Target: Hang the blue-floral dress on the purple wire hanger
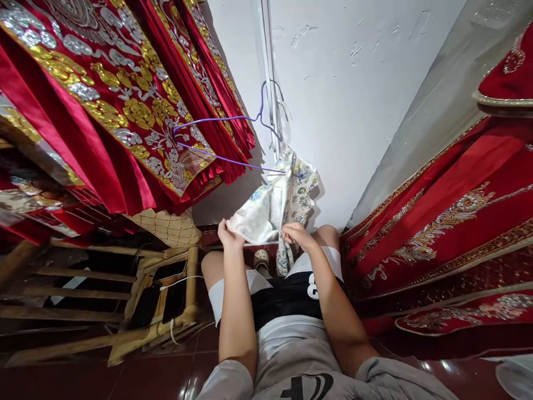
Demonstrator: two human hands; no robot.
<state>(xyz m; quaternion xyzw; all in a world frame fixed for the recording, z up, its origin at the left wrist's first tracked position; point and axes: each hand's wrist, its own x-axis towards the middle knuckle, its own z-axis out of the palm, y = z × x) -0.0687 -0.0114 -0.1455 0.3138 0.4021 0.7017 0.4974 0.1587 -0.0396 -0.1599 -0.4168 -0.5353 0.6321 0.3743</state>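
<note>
A white garment (255,214) with a blue and yellow floral print hangs in front of me, half on a thin purple wire hanger (225,118). The hanger's right arm runs into the cloth, while its left arm sticks out bare. My left hand (230,234) is closed on the garment's lower left edge and pulls it out sideways. My right hand (296,234) pinches the fabric near its middle, with a gathered strip of the printed cloth dangling below the fingers. The hanger's hook is up by a pale vertical strip on the wall.
Red embroidered garments (139,105) hang at the left, close to the hanger's bare end. More red beaded garments (441,222) hang at the right. A bamboo chair (191,289) with a phone and white cable stands at the lower left. Behind is a white wall (345,83).
</note>
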